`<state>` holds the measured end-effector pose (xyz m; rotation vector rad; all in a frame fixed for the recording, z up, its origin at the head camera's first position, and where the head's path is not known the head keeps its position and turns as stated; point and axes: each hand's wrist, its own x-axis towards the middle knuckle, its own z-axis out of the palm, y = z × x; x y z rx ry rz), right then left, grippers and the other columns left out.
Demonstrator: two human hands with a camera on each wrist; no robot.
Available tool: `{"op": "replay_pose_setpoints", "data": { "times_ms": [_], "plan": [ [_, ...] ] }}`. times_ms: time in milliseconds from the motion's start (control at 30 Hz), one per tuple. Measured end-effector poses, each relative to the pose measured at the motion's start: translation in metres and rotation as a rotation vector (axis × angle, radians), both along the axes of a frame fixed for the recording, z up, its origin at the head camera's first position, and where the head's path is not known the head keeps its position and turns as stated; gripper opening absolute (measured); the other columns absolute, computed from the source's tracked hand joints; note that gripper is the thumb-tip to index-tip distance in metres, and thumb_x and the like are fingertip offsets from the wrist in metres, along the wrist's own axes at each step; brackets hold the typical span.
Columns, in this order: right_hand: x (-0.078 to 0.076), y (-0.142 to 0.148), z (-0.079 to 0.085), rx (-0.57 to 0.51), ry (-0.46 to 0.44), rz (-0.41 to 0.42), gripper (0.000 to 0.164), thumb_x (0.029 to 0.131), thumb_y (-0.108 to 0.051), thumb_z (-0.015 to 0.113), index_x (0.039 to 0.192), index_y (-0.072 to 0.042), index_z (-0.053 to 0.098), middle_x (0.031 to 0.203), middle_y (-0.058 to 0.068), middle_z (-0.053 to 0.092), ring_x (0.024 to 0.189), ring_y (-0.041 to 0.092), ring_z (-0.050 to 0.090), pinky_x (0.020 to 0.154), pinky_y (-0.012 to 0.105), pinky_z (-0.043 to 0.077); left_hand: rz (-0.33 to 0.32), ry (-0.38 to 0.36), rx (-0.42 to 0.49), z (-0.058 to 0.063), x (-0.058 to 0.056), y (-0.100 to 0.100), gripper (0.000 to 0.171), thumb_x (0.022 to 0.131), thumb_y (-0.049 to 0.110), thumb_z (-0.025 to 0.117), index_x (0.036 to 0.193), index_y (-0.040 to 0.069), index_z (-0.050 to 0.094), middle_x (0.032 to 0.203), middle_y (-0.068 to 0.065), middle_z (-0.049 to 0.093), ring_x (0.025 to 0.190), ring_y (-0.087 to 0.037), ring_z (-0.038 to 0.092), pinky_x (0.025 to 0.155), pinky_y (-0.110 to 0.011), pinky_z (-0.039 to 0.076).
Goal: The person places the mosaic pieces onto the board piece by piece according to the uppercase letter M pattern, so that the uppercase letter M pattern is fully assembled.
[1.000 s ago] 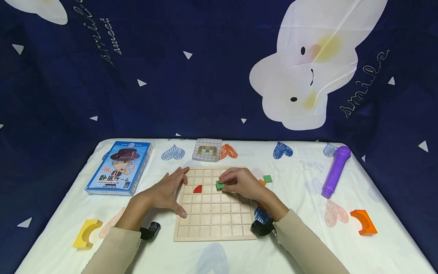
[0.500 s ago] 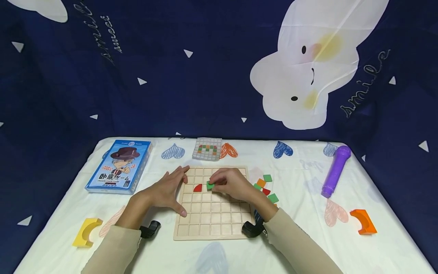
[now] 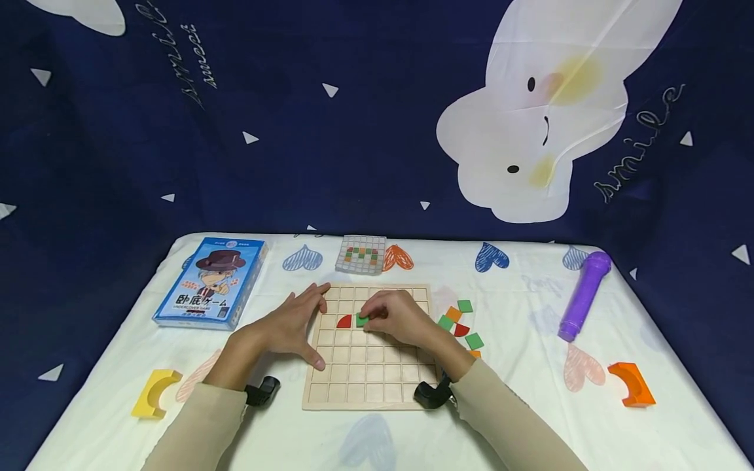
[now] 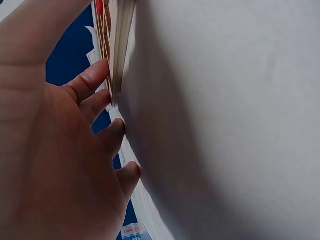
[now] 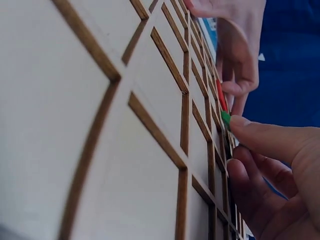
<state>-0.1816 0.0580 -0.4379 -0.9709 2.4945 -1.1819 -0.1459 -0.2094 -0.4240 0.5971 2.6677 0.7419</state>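
A pale wooden grid board point(image 3: 353, 376) lies flat on the table. My right hand point(image 3: 400, 320) pinches a small green square tile point(image 3: 361, 321) between thumb and fingers. That tile is at a cell in the board's upper part, directly right of a red quarter-circle tile point(image 3: 344, 322). From the right wrist view, the green tile point(image 5: 226, 118) shows at the thumb tip, close to the grid lines. My left hand point(image 3: 283, 327) rests with spread fingers along the board's left side, its thumb reaching onto the edge. The left wrist view shows those fingers point(image 4: 95, 77) beside the board's side.
Right of the board lie loose tiles, among them a green square point(image 3: 474, 341) and an orange one point(image 3: 453, 314). A pattern card point(image 3: 360, 255) stands behind the board. Around it are a blue game box point(image 3: 212, 284), a purple microphone point(image 3: 584, 297), a yellow arch block point(image 3: 154, 392) and an orange one point(image 3: 633, 384).
My right hand has carried the green tile leftward across the board to beside the red tile, uncovering the loose tiles at right. The left hand has kept its place.
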Motion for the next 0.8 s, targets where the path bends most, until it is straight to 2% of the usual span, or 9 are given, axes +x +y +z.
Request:
{"op": "replay_pose_setpoints", "data": {
  "times_ms": [267, 800],
  "plan": [
    [0.0011, -0.0052, 0.0012, 0.054, 0.039, -0.003, 0.013, 0.086, -0.015, 0.081, 0.098, -0.014, 0.079, 0.103, -0.002, 0.078, 0.101, 0.013, 0.07, 0.089, 0.024, 0.056, -0.007, -0.003, 0.004, -0.0011, -0.0007, -0.001, 0.091, 0.053, 0.055, 0.097, 0.113, 0.012, 0.046, 0.17, -0.021, 0.021, 0.159, -0.047, 0.012, 0.125, -0.073, 0.01],
    [0.0026, -0.0089, 0.0016, 0.088, 0.041, -0.019, 0.007, 0.085, -0.014, 0.082, 0.092, -0.015, 0.08, 0.1, -0.003, 0.078, 0.098, 0.012, 0.07, 0.088, 0.023, 0.055, -0.004, -0.005, -0.005, -0.0042, -0.0014, -0.0011, 0.091, 0.052, 0.056, 0.097, 0.113, 0.013, 0.046, 0.17, -0.02, 0.021, 0.159, -0.047, 0.012, 0.125, -0.073, 0.01]
  ]
}}
